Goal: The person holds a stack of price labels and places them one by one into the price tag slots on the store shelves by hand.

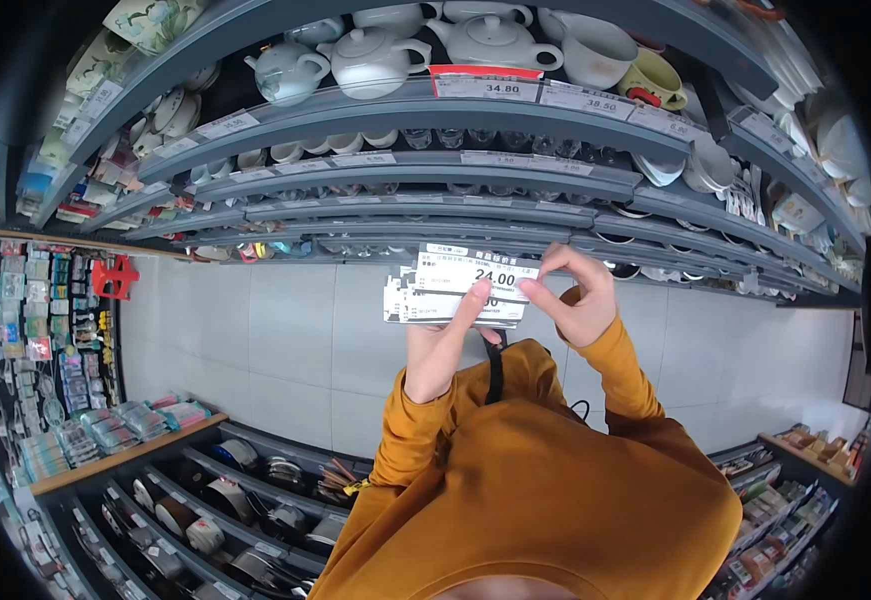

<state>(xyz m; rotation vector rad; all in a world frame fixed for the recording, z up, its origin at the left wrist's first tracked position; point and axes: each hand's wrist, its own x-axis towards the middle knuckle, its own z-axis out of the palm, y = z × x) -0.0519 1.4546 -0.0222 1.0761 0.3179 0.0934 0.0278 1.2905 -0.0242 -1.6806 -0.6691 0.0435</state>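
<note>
A stack of white price labels (445,285) is held in front of my chest, the top one reading 24.00. My left hand (440,350) is closed round the stack from below, its thumb lying across the labels. At the stack's right edge, my right hand (580,300) pinches the top label between thumb and forefinger. Beyond the hands, a shelf edge (365,117) carries price labels such as 34.80 and 38.50, with a white teapot (367,65) and a green cup (652,80) above it.
Lower shelves hold cups and glasses (450,138). A red stool (115,277) stands at the left by hanging goods. Pans (227,500) lie on shelves at the lower left. Grey floor tiles (265,340) run between the shelves.
</note>
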